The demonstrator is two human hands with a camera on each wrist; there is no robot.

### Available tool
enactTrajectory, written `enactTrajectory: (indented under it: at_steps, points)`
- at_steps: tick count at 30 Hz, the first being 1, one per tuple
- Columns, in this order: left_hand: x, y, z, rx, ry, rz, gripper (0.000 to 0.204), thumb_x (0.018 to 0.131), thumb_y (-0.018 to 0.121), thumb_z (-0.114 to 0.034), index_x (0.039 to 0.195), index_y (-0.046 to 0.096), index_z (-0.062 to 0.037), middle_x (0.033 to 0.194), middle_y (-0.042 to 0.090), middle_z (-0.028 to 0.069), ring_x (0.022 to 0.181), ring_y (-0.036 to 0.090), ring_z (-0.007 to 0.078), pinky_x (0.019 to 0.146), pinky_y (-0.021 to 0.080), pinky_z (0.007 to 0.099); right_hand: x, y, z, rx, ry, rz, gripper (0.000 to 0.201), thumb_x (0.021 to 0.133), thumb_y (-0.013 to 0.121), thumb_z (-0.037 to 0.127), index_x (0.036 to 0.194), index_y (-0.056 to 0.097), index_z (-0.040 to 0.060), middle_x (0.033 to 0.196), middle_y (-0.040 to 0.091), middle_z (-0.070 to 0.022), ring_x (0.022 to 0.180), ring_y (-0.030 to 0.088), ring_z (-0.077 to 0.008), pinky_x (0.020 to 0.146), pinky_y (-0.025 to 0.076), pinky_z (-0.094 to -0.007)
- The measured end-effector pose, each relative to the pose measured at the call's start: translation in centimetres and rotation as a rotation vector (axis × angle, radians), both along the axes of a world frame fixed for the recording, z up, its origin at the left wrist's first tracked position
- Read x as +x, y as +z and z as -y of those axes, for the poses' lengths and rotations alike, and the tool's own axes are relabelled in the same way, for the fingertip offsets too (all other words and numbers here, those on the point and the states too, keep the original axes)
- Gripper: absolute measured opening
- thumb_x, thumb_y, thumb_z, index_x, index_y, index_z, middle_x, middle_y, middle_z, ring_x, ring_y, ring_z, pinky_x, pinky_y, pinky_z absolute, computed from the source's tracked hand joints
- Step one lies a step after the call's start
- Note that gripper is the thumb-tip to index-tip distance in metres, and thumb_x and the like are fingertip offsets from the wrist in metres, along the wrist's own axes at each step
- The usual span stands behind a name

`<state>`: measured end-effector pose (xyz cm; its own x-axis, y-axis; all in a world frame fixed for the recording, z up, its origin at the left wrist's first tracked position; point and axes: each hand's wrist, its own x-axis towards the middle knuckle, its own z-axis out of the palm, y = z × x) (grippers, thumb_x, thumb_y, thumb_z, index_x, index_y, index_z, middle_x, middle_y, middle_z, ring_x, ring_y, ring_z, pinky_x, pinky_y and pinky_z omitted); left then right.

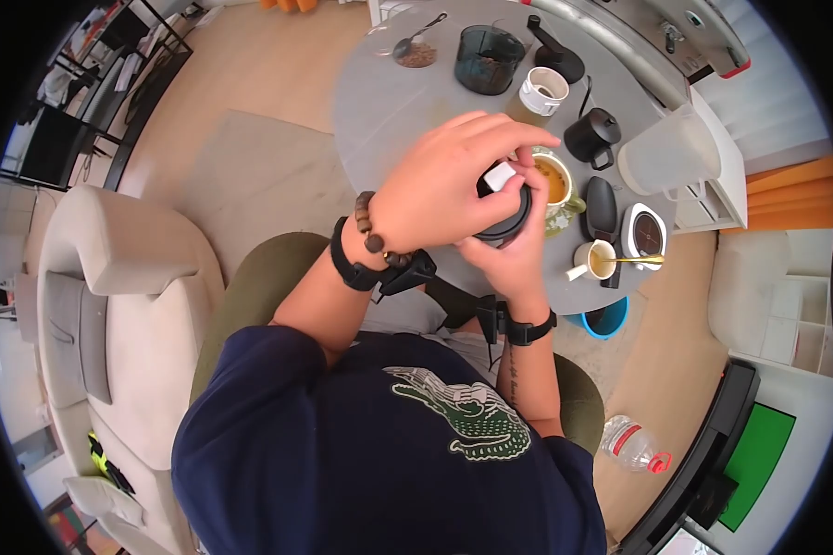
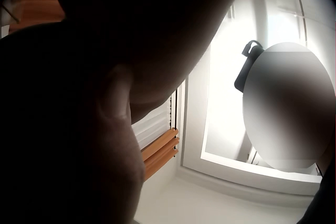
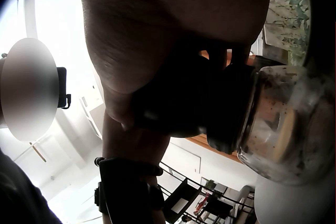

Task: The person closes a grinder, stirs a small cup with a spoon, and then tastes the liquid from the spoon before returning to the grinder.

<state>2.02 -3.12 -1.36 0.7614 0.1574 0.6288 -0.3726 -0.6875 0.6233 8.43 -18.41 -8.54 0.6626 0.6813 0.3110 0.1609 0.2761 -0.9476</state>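
A clear jar point(image 3: 286, 129) with a black upper part is held between both hands, over the near edge of the grey table point(image 1: 379, 120). In the right wrist view, small bits cling to the jar's clear wall. My right hand point(image 1: 514, 250) grips the black part from the right, thumb on the near side. From above, my left hand point(image 1: 453, 176) holds the black top point(image 1: 500, 222), its thumb and fingers curled about a small white piece point(image 1: 500, 176). The left hand covers much of the top. Right behind them sits a green patterned mug point(image 1: 555, 190) of yellow-brown liquid.
Toward the back stand a dark container point(image 1: 489, 60), a black crank point(image 1: 553, 54), a white cup point(image 1: 542, 90) and a black pitcher point(image 1: 592, 139). Rightward are a translucent jug point(image 1: 671, 153), a scale point(image 1: 643, 236) and a white cup with a spoon point(image 1: 594, 264). A blue bin point(image 1: 611, 324) stands below.
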Motion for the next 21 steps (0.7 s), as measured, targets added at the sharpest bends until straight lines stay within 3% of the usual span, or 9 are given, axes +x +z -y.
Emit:
enactTrajectory:
  at_steps: [1, 6, 10, 15, 17, 18, 21]
  points:
    - [-0.2, -0.2, -0.3, 0.005, 0.005, -0.009, 0.049, 0.088, 0.074, -0.004, 0.136, 0.076, -0.0129, 0.110, 0.076, 0.0060, 0.098, 0.070, 0.0257, 0.092, 0.058, 0.0396, 0.0, 0.0, -0.1, 0.022, -0.005, 0.000, 0.104, 0.073, 0.099, 0.020, 0.156, 0.038, 0.0057, 0.156, 0.047, -0.0135, 0.141, 0.052, -0.0248, 0.118, 0.046, -0.0407]
    - [-0.9, -0.9, -2.8, -0.069, -0.336, -0.043, 0.045, 0.093, 0.072, -0.006, 0.138, 0.076, -0.0073, 0.127, 0.077, 0.0080, 0.121, 0.065, 0.0294, 0.112, 0.050, 0.0443, 0.5, -1.3, 0.2, -0.012, -0.013, 0.042, 0.104, 0.071, 0.102, 0.017, 0.154, 0.040, 0.0051, 0.146, 0.051, -0.0118, 0.138, 0.056, -0.0238, 0.115, 0.050, -0.0401]
    - [-1.5, -1.3, -4.4, -0.181, -0.457, -0.120, 0.046, 0.099, 0.070, -0.008, 0.145, 0.072, -0.0046, 0.138, 0.073, 0.0117, 0.131, 0.062, 0.0280, 0.116, 0.046, 0.0430, 0.4, -1.2, -0.1, 0.055, 0.023, 0.006, 0.100, 0.073, 0.100, 0.012, 0.152, 0.040, 0.0079, 0.144, 0.052, -0.0117, 0.135, 0.058, -0.0245, 0.113, 0.052, -0.0406]
    - [-1.4, -1.9, -4.8, -0.266, -0.493, -0.153, 0.047, 0.103, 0.073, -0.007, 0.150, 0.068, -0.0019, 0.143, 0.070, 0.0107, 0.135, 0.062, 0.0254, 0.118, 0.046, 0.0402, 0.5, -0.9, -0.1, 0.048, 0.018, 0.013, 0.099, 0.074, 0.101, 0.012, 0.152, 0.040, 0.0080, 0.145, 0.053, -0.0136, 0.136, 0.059, -0.0251, 0.113, 0.054, -0.0408]
    - [-1.3, -2.3, -4.5, -0.389, -0.473, -0.145, 0.053, 0.099, 0.078, -0.001, 0.151, 0.066, -0.0002, 0.143, 0.070, 0.0107, 0.130, 0.065, 0.0226, 0.117, 0.049, 0.0389, 0.3, -0.2, 0.0, 0.049, 0.051, -0.024, 0.099, 0.074, 0.101, 0.012, 0.152, 0.040, 0.0077, 0.147, 0.053, -0.0145, 0.136, 0.060, -0.0254, 0.113, 0.055, -0.0405]
    - [-1.2, -2.1, -4.3, -0.378, -0.427, -0.142, 0.058, 0.093, 0.083, 0.004, 0.148, 0.065, 0.0013, 0.139, 0.072, 0.0090, 0.125, 0.068, 0.0200, 0.114, 0.051, 0.0384, 0.4, -0.3, 0.0, 0.036, 0.046, -0.001, 0.098, 0.075, 0.101, 0.012, 0.152, 0.041, 0.0073, 0.148, 0.053, -0.0153, 0.136, 0.060, -0.0254, 0.113, 0.056, -0.0402]
    - [-1.3, -2.3, -4.2, -0.305, -0.294, -0.170, 0.057, 0.089, 0.086, 0.004, 0.143, 0.068, 0.0004, 0.131, 0.074, 0.0069, 0.120, 0.069, 0.0184, 0.113, 0.051, 0.0384, 0.8, -0.5, 0.0, 0.044, 0.058, 0.043, 0.097, 0.074, 0.102, 0.013, 0.151, 0.043, 0.0066, 0.147, 0.054, -0.0161, 0.136, 0.060, -0.0251, 0.112, 0.056, -0.0398]
